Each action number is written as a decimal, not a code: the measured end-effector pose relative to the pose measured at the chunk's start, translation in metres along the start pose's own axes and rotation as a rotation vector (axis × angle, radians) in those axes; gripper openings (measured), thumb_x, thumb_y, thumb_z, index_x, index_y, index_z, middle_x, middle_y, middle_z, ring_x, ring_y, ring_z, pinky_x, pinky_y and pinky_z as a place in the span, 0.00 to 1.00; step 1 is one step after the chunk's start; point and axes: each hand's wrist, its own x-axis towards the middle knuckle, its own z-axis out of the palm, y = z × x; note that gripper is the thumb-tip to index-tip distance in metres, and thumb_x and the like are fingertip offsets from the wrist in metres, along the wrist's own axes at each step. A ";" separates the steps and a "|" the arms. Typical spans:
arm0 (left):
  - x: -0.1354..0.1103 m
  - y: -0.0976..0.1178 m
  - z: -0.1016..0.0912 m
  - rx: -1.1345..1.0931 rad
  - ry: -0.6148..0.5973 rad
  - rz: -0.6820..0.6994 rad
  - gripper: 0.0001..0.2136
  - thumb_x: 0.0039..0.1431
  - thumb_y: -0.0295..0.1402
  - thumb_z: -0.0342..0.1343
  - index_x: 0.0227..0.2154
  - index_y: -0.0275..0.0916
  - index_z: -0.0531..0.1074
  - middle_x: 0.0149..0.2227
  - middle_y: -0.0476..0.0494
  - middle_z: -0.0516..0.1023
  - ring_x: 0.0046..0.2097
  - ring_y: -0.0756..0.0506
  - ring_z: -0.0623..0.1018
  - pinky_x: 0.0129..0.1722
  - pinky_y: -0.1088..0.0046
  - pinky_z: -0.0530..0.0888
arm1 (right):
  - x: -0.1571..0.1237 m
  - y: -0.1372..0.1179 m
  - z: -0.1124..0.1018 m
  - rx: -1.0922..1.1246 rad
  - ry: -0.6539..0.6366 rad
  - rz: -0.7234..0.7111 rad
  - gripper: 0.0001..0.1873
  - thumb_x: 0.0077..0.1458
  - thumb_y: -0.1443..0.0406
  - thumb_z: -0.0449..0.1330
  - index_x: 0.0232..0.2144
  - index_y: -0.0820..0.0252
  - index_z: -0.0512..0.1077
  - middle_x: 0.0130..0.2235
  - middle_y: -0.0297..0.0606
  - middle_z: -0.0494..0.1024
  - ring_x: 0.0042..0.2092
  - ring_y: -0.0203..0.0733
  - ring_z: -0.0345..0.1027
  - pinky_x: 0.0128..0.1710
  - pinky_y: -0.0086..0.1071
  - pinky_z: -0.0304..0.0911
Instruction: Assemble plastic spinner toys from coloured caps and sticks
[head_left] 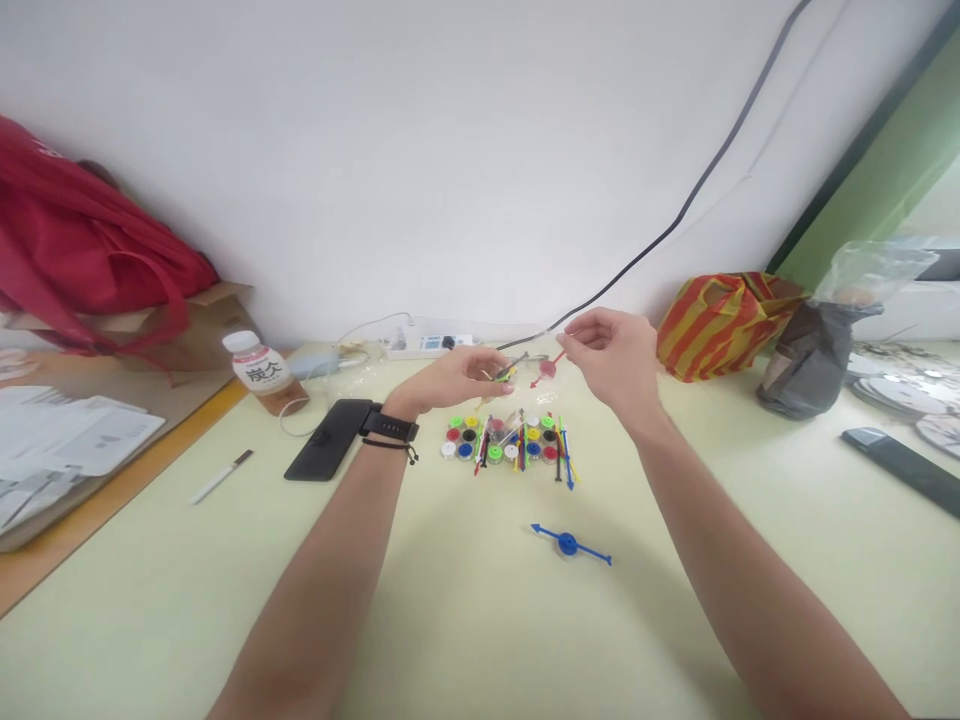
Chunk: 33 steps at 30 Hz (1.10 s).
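Note:
My left hand (454, 378) is raised above the table with its fingers closed around a few thin coloured sticks, green and yellow showing at the fingertips. My right hand (615, 355) is held up beside it, pinching a red stick with a red disc (547, 369) on it. Below both hands lies a cluster of small coloured discs and sticks (510, 443) on the pale green table (465, 620). Nearer to me lies a blue stick through a blue disc (568, 543), apart from the cluster.
A black phone (328, 452) and a white pen (220, 477) lie to the left, a drink bottle (262, 372) behind them. A power strip (431, 345) sits by the wall. A striped bag (724, 322) and a grey bag (806, 365) stand right; papers (67, 440) far left.

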 end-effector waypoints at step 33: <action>0.003 0.006 0.007 -0.049 0.060 0.091 0.22 0.55 0.47 0.69 0.47 0.39 0.79 0.43 0.42 0.80 0.43 0.45 0.77 0.43 0.68 0.73 | 0.001 0.005 -0.005 -0.115 -0.223 -0.135 0.02 0.52 0.67 0.61 0.28 0.57 0.73 0.31 0.37 0.79 0.30 0.43 0.76 0.30 0.33 0.66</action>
